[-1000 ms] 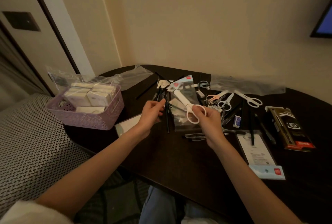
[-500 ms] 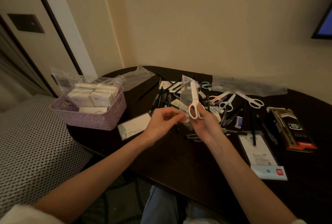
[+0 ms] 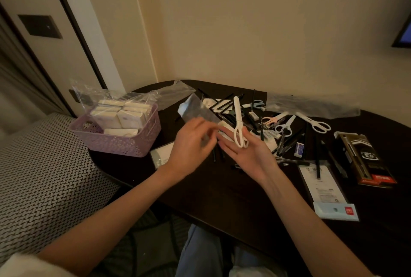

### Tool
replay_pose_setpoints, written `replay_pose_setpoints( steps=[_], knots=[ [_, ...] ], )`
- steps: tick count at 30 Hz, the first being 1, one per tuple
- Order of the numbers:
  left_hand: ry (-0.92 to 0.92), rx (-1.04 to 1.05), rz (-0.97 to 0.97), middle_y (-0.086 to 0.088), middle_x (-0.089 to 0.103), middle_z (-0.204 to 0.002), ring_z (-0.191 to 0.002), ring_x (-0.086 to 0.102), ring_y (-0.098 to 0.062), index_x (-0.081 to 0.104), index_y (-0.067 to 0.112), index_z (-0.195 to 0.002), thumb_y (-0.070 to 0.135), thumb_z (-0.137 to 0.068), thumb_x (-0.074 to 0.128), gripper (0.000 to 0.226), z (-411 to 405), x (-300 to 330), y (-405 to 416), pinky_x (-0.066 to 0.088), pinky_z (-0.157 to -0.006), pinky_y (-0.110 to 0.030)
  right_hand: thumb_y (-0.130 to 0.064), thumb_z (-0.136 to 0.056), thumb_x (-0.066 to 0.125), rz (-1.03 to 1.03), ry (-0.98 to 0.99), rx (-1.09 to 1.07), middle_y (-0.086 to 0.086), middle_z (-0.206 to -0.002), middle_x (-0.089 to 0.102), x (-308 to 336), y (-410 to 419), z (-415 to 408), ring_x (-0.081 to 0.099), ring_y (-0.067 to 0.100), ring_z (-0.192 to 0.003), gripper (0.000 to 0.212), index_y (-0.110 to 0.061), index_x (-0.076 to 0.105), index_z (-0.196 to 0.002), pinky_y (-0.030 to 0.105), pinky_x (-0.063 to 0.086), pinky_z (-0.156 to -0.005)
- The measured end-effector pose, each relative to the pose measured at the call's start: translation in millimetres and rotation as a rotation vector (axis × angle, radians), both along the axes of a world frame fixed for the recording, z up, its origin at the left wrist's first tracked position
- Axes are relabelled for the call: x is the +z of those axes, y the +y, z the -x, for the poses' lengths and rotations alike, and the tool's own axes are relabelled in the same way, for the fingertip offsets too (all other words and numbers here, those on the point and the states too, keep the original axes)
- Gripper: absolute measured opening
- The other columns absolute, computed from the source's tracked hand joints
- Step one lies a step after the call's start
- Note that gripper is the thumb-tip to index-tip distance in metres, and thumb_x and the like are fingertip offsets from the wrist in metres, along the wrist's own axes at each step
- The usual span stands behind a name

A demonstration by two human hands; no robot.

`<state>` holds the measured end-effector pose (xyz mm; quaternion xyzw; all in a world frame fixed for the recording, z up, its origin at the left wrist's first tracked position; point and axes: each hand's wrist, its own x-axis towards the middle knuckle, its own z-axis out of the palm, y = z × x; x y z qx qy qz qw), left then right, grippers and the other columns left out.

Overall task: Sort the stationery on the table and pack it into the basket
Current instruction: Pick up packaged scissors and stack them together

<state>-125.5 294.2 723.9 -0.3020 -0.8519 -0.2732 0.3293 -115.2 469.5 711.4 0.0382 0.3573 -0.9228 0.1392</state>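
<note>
My right hand is palm up over the dark table and holds a pair of white scissors upright by the handles. Just to its left, my left hand is blurred and grips a clear plastic sleeve that sticks up and to the left, apart from the scissors. A purple basket stands at the table's left edge, with white boxes in a clear bag inside it. Beyond my hands lie several black pens.
To the right lie pink scissors, blue scissors, another white pair, an eraser, a dark refill pack and a flat pack. A clear bag lies along the wall. A white card sits below the basket.
The scissors were inside the sleeve with both hands on it. Now my left hand has drawn the sleeve away up and left, and the bare scissors stay in my right hand.
</note>
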Motion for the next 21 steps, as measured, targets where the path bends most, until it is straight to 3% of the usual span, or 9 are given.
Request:
replay_pose_setpoints(
  steps=[4, 6, 9, 14, 16, 19, 21],
  knots=[
    [-0.122, -0.056, 0.148, 0.004, 0.063, -0.099, -0.090, 0.050, 0.000, 0.068, 0.017, -0.108, 0.023, -0.091, 0.059, 0.020, 1, -16, 3, 0.045, -0.080, -0.021, -0.023, -0.101, 0.042, 0.006, 0.004, 0.056, 0.020, -0.129, 0.060, -2, 1, -2, 0.057, 0.035, -0.120, 0.032, -0.010, 0.047, -0.129, 0.054, 0.036, -0.107],
    [-0.261, -0.136, 0.117, 0.008, 0.060, -0.098, -0.088, 0.049, 0.002, 0.068, 0.018, -0.108, 0.029, -0.097, 0.052, 0.023, 2, -15, 4, 0.040, -0.079, -0.016, -0.024, -0.100, 0.044, -0.002, 0.002, 0.069, 0.020, -0.129, 0.060, -4, 3, -1, 0.057, 0.035, -0.121, 0.035, -0.010, 0.047, -0.131, 0.055, 0.037, -0.107],
    [-0.446, -0.231, 0.075, 0.004, 0.058, -0.104, -0.096, 0.053, -0.005, 0.067, 0.015, -0.113, 0.031, -0.102, 0.037, 0.036, 7, -14, 2, 0.045, -0.084, -0.024, -0.024, -0.100, 0.044, -0.005, -0.008, 0.063, 0.021, -0.128, 0.060, -8, 6, 0, 0.057, 0.036, -0.120, 0.029, -0.011, 0.051, -0.125, 0.056, 0.037, -0.106],
    [-0.433, -0.255, 0.194, 0.008, 0.047, -0.110, -0.107, 0.048, -0.009, 0.064, 0.015, -0.122, 0.005, -0.094, 0.053, 0.032, 17, -23, -1, 0.045, -0.093, -0.027, -0.020, -0.100, 0.044, -0.018, -0.020, 0.058, 0.024, -0.129, 0.058, -9, 8, 0, 0.056, 0.038, -0.121, 0.021, -0.011, 0.055, -0.116, 0.055, 0.037, -0.107],
    [-0.417, -0.224, 0.156, 0.006, 0.050, -0.111, -0.106, 0.049, -0.009, 0.065, 0.020, -0.120, 0.013, -0.091, 0.060, 0.030, 17, -28, 1, 0.046, -0.090, -0.026, -0.019, -0.100, 0.044, -0.011, -0.033, 0.061, 0.024, -0.126, 0.060, -11, 8, -1, 0.057, 0.037, -0.119, 0.027, -0.010, 0.051, -0.124, 0.053, 0.041, -0.105],
    [-0.398, -0.159, 0.099, 0.005, 0.051, -0.107, -0.095, 0.048, -0.004, 0.062, 0.024, -0.120, 0.028, -0.084, 0.071, 0.037, 12, -35, 5, 0.041, -0.079, -0.013, -0.018, -0.099, 0.045, 0.002, -0.040, 0.060, 0.024, -0.125, 0.061, -14, 7, -1, 0.060, 0.037, -0.116, 0.042, -0.009, 0.037, -0.139, 0.051, 0.047, -0.099],
    [-0.392, -0.116, 0.094, 0.005, 0.051, -0.108, -0.092, 0.048, -0.004, 0.059, 0.024, -0.123, 0.029, -0.082, 0.073, 0.044, 9, -41, 7, 0.042, -0.076, -0.013, -0.018, -0.099, 0.045, -0.005, -0.054, 0.060, 0.025, -0.124, 0.061, -16, 5, -2, 0.061, 0.037, -0.115, 0.039, -0.005, 0.041, -0.136, 0.050, 0.046, -0.100]
  ],
)
